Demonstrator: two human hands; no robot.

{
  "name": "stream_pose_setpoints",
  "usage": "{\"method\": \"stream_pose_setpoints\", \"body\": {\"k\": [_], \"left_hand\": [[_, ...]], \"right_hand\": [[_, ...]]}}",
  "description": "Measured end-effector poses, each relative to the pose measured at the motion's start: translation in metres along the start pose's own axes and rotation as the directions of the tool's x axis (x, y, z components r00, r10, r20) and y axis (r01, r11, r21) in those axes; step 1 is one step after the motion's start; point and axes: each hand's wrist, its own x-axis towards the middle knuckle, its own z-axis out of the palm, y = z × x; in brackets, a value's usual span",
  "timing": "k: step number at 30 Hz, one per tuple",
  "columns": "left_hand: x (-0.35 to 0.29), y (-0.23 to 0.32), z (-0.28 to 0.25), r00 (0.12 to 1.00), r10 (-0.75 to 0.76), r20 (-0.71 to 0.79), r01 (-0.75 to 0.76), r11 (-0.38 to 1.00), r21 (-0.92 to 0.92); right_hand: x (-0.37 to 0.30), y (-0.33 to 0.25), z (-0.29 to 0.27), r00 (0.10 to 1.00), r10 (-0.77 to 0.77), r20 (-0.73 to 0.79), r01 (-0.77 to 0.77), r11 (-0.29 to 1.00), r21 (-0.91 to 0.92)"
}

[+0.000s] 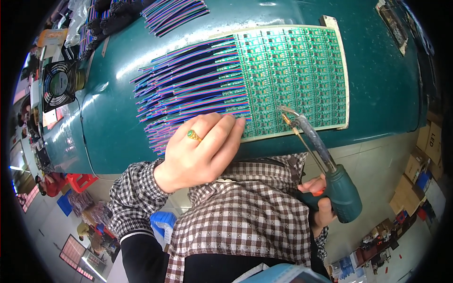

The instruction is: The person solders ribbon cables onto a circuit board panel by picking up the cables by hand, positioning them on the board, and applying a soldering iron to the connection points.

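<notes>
My left hand (203,148), with a green-stoned ring, is closed at the near edge of the wire rows. Its fingertips pinch a striped ribbon wire (241,119) beside the circuit board panel (292,70); the thumb is hidden. Rows of multicoloured wires (188,89) run left from the panel's left edge. My right hand (321,198) grips a soldering gun (343,195) with a dark green handle and a brass solder-feed tube. The gun's tip (283,109) is over the panel's near middle, right of my left hand; I cannot tell whether it touches.
The green table (113,146) carries another wire bundle (174,16) at the back and a black fan (60,85) at the left. A worn, dark-topped block (392,26) lies far right. Cardboard boxes (415,165) stand beyond the table on the right.
</notes>
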Motion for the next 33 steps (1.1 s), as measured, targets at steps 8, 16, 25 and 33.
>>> {"method": "stream_pose_setpoints", "body": {"k": [8, 16, 25, 33], "left_hand": [[0.009, -0.016, -0.044, 0.98, -0.193, 0.054, 0.199, 0.908, -0.369], [0.033, -0.164, 0.004, 0.923, -0.379, -0.072, 0.357, 0.911, -0.208], [0.057, -0.142, -0.001, 0.949, -0.265, -0.17, 0.261, 0.964, -0.048], [0.005, -0.041, -0.016, 0.997, 0.064, 0.043, -0.042, 0.916, -0.398]], "right_hand": [[0.001, 0.003, -0.003, 0.99, -0.016, -0.14, 0.031, 0.994, 0.104], [0.012, 0.002, 0.002, 0.98, -0.086, -0.179, 0.095, 0.995, 0.043], [0.006, -0.002, -0.002, 0.975, -0.162, -0.155, 0.156, 0.986, -0.054], [-0.011, -0.015, 0.006, 0.98, 0.045, -0.192, -0.025, 0.994, 0.104]]}}
